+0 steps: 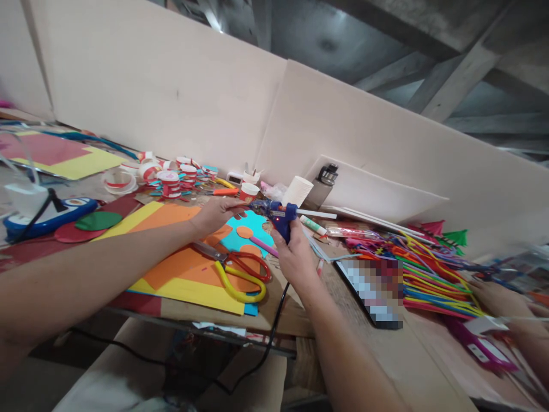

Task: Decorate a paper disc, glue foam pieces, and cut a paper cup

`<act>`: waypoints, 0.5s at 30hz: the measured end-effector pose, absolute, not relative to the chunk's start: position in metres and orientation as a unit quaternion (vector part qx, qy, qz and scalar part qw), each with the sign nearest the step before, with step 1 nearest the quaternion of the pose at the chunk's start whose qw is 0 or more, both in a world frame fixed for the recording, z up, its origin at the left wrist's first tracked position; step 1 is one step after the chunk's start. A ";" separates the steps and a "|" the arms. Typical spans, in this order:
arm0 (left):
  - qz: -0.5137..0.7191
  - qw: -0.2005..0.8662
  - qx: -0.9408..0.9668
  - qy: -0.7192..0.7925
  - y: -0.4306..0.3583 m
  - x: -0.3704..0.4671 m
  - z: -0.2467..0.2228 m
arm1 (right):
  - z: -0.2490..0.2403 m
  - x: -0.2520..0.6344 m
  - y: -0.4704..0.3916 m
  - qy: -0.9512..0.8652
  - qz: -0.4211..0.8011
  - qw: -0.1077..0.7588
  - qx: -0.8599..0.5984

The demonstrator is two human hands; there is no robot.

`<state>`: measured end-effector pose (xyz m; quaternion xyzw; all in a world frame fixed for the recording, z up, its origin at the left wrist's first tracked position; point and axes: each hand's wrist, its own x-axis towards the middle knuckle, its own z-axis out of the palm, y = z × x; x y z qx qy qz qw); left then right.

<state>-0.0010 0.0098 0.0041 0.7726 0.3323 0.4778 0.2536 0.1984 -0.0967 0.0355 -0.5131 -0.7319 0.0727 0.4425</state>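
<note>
My right hand (295,252) is wrapped round the handle of a blue glue gun (281,217) with a small red light and a white glue stick (316,214) coming out of its back. Close to the gun's nozzle is my left hand (218,214), its fingers pinched together; what they hold is too small to make out. Below the hands lie scissors (242,277) with one yellow and one red handle, on orange (171,274) and yellow sheets (193,294). Under the gun are cyan paper (253,223) and an orange disc (245,232) by a purple strip.
Striped paper cups (169,184) stand at the back left, near a blue power strip (51,220). A bottle (321,186) and a white roll (298,190) stand behind the gun. Right are a phone (369,294), colourful pipe cleaners (437,286) and another person's hand (497,297). The black cord hangs over the edge.
</note>
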 end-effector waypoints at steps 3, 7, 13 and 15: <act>0.475 0.260 0.773 0.330 0.009 0.000 0.005 | 0.036 0.198 -0.097 -0.731 0.074 0.445 -0.512; 0.486 0.281 0.760 0.329 0.006 -0.001 0.006 | 0.037 0.201 -0.097 -0.725 0.068 0.452 -0.515; 0.503 0.303 0.741 0.325 0.004 -0.002 0.008 | 0.036 0.204 -0.094 -0.713 0.052 0.454 -0.532; 0.505 0.307 0.738 0.325 0.003 -0.002 0.009 | 0.036 0.205 -0.094 -0.709 0.047 0.456 -0.535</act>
